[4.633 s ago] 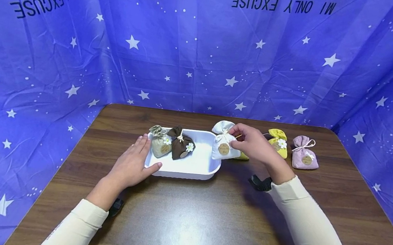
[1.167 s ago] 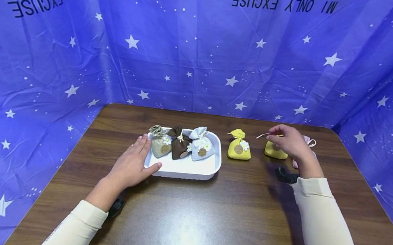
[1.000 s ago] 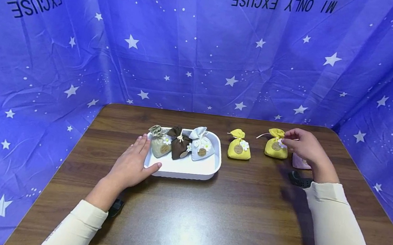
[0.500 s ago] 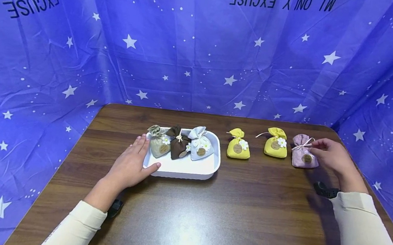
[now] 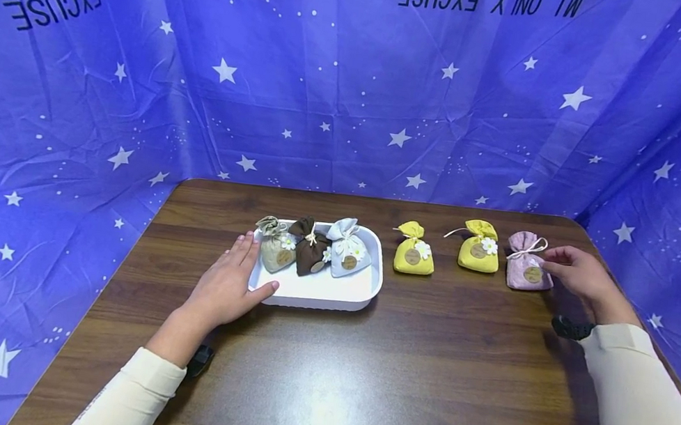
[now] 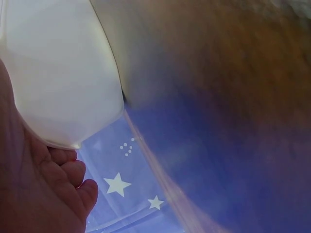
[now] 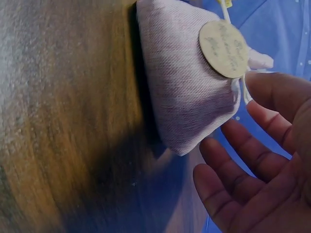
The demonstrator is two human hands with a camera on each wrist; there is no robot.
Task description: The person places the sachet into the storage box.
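Observation:
My left hand (image 5: 225, 287) rests at the left end of a white tray (image 5: 324, 304), fingers straight along its side and thumb at the near rim. Standing in a row inside the tray are an olive-beige sachet (image 5: 275, 258), a dark brown sachet (image 5: 306, 258) and a white sachet (image 5: 344, 250). On the far right of the table, my right hand (image 5: 588, 277) is beside a pink sachet (image 5: 516, 278) with a round tag. In the right wrist view, the thumb tip is close by the tag and cord, and the other fingers are spread loosely beside the bag.
Between tray and pink sachet, two yellow sachets (image 5: 404, 267) (image 5: 469, 262) with white flowers sit on the brown wooden table (image 5: 423, 376). A blue star-patterned curtain (image 5: 330, 85) hangs around the table's back and sides.
The white sachet went from my right hand into the tray. My right hand then passed over the farther yellow sachet to the pink one's right side. The left hand stays in place.

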